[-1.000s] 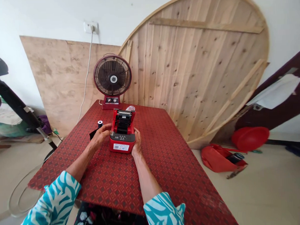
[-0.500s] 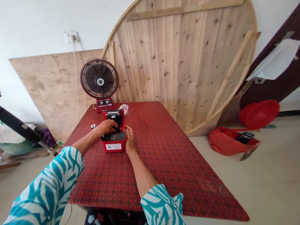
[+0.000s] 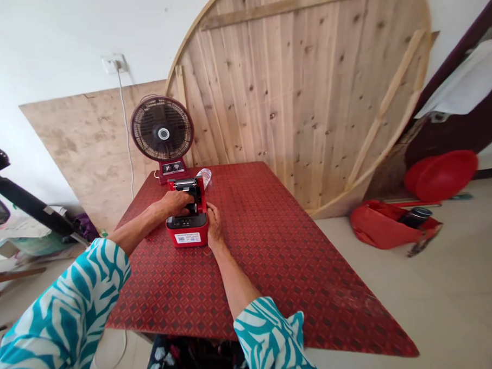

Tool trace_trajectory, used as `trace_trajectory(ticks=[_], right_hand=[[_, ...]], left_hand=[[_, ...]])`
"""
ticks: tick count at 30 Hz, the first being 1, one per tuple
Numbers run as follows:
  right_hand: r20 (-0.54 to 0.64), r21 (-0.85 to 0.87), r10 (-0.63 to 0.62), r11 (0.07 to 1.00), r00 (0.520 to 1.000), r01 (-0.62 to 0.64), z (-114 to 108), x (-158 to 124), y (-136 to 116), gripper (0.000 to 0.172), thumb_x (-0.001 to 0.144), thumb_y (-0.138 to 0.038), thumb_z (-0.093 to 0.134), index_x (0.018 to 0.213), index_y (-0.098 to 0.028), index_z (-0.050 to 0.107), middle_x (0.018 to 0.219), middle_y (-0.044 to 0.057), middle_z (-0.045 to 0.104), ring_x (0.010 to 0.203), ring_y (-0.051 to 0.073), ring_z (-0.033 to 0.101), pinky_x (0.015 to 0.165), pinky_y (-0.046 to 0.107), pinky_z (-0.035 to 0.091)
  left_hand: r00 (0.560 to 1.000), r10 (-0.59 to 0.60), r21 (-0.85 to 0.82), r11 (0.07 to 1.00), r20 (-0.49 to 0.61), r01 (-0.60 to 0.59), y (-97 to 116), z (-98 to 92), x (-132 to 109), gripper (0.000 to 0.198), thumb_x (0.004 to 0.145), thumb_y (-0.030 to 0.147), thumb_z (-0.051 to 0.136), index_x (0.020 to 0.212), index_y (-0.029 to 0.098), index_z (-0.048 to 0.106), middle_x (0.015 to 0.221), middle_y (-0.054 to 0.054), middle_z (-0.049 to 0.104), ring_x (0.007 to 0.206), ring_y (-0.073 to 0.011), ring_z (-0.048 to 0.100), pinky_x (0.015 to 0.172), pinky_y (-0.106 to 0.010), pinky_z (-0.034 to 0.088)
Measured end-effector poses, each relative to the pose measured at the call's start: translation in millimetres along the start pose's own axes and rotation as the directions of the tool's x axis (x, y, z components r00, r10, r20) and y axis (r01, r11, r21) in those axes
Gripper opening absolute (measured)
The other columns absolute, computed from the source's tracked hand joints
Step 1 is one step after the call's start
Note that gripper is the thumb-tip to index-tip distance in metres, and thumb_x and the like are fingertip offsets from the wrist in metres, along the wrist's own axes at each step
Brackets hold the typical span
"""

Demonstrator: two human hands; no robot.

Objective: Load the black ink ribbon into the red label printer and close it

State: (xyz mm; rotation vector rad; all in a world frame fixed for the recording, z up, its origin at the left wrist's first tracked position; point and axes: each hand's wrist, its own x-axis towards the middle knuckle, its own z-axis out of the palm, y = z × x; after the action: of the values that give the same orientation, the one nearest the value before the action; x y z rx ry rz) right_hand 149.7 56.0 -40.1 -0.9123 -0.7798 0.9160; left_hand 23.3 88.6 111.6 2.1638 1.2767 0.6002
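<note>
A small red and black label printer (image 3: 187, 237) stands on the patterned table with its lid (image 3: 185, 184) raised. My left hand (image 3: 176, 202) reaches over it from the left, its fingers bent down into the open bay. What those fingers hold, if anything, is hidden. A small dark piece with a white ring (image 3: 195, 207) shows inside, just right of the fingertips. Against the printer's right side lies my right hand (image 3: 214, 225), gripping the casing with its fingers along the wall. The printer's front carries a white label sticker (image 3: 188, 238).
Behind the printer stand a maroon fan (image 3: 163, 135) and a clear plastic bottle (image 3: 205, 176) lying on the red table (image 3: 282, 270). A big round wooden board (image 3: 283, 96) leans on the wall. On the floor at right are a red bag (image 3: 372, 225) and red basin (image 3: 443, 176).
My left hand has shifted slightly right within the printer's bay, and a white-ringed piece now shows there. The white ring seen left of the printer is out of sight. My right hand stays put.
</note>
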Motion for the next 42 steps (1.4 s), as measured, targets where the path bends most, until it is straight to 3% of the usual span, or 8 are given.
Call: trace_trajectory(ticks=[7, 11, 16, 22, 30, 33, 38, 42], right_hand=[[0.018, 0.053, -0.016, 0.998, 1.0, 0.015, -2.8, 2.8, 6.2, 0.035, 0.082, -0.045, 0.053, 0.105, -0.023, 0.068, 0.102, 0.002, 0.07, 0.104, 0.02, 0.058, 0.094, 0.034, 0.044], [0.022, 0.043, 0.005, 0.999, 1.0, -0.006, -4.8, 3.5, 7.1, 0.039, 0.081, -0.047, 0.053, 0.108, -0.022, 0.067, 0.107, 0.003, 0.07, 0.104, 0.02, 0.059, 0.095, 0.036, 0.043], [-0.007, -0.008, 0.003, 1.0, 1.0, -0.003, -6.6, 4.7, 6.1, 0.043, 0.078, -0.05, 0.052, 0.106, -0.021, 0.068, 0.108, 0.004, 0.069, 0.106, 0.021, 0.057, 0.097, 0.038, 0.042], [-0.004, -0.015, 0.016, 1.0, 1.0, -0.016, -8.2, 3.8, 4.8, 0.043, 0.078, -0.049, 0.052, 0.106, -0.02, 0.067, 0.108, 0.005, 0.07, 0.104, 0.021, 0.058, 0.095, 0.037, 0.041], [0.005, -0.052, 0.013, 0.999, 1.0, -0.013, -7.6, 3.5, 4.4, 0.041, 0.08, -0.05, 0.05, 0.107, -0.022, 0.065, 0.111, 0.005, 0.069, 0.108, 0.022, 0.058, 0.095, 0.038, 0.043], [0.013, -0.065, 0.002, 0.998, 1.0, -0.001, -8.0, 3.7, 4.6, 0.041, 0.081, -0.05, 0.049, 0.108, -0.023, 0.065, 0.111, 0.005, 0.068, 0.109, 0.022, 0.058, 0.095, 0.038, 0.043], [0.013, -0.065, 0.001, 0.998, 1.0, 0.0, -7.8, 4.1, 5.2, 0.039, 0.082, -0.048, 0.049, 0.107, -0.023, 0.065, 0.11, 0.005, 0.069, 0.109, 0.023, 0.059, 0.095, 0.038, 0.044], [0.009, -0.066, -0.008, 0.998, 1.0, 0.008, -7.3, 4.2, 5.2, 0.04, 0.082, -0.047, 0.048, 0.107, -0.023, 0.065, 0.111, 0.005, 0.069, 0.109, 0.023, 0.059, 0.095, 0.039, 0.043]], left_hand=[[0.981, 0.126, 0.032, 0.992, -0.146, -0.123, -8.2, -45.1, -63.0, 0.037, 0.058, 0.018, 0.079, 0.094, 0.027, 0.077, 0.088, -0.001, 0.071, 0.07, -0.0166, 0.059, 0.066, -0.024, 0.044], [0.952, -0.076, -0.046, 0.997, -0.298, 0.065, -48.9, -66.0, -104.8, 0.031, 0.059, 0.029, 0.081, 0.089, 0.023, 0.075, 0.079, -0.002, 0.071, 0.069, -0.0179, 0.06, 0.063, -0.026, 0.045], [0.845, -0.296, -0.386, 0.915, -0.446, 0.117, -104.0, -62.0, -133.2, 0.046, 0.052, 0.036, 0.084, 0.089, 0.018, 0.065, 0.081, -0.003, 0.072, 0.076, -0.0193, 0.065, 0.072, -0.029, 0.049], [0.748, -0.395, -0.598, 0.802, -0.534, -0.003, -127.4, -48.7, -131.7, 0.056, 0.05, 0.041, 0.084, 0.095, 0.016, 0.061, 0.075, -0.001, 0.07, 0.071, -0.0183, 0.066, 0.074, -0.032, 0.051], [0.798, -0.397, -0.437, 0.879, -0.454, 0.19, -161.3, -24.6, -113.7, 0.053, 0.046, 0.047, 0.08, 0.084, 0.019, 0.056, 0.079, -0.002, 0.068, 0.077, -0.0227, 0.067, 0.075, -0.037, 0.054], [0.827, -0.37, -0.369, 0.904, -0.423, 0.216, -170.4, -21.7, -113.0, 0.06, 0.049, 0.052, 0.077, 0.095, 0.018, 0.059, 0.09, -0.006, 0.07, 0.089, -0.0269, 0.068, 0.082, -0.041, 0.054], [0.881, -0.322, -0.211, 0.942, -0.346, 0.262, -162.4, -34.9, -121.2, 0.074, 0.061, 0.059, 0.07, 0.121, 0.017, 0.061, 0.119, -0.012, 0.068, 0.115, -0.0335, 0.062, 0.098, -0.045, 0.049], [0.865, -0.33, -0.192, 0.942, -0.378, 0.276, -150.4, -45.2, -107.3, 0.076, 0.072, 0.066, 0.06, 0.128, 0.016, 0.059, 0.125, -0.015, 0.066, 0.116, -0.0324, 0.062, 0.097, -0.043, 0.05]])
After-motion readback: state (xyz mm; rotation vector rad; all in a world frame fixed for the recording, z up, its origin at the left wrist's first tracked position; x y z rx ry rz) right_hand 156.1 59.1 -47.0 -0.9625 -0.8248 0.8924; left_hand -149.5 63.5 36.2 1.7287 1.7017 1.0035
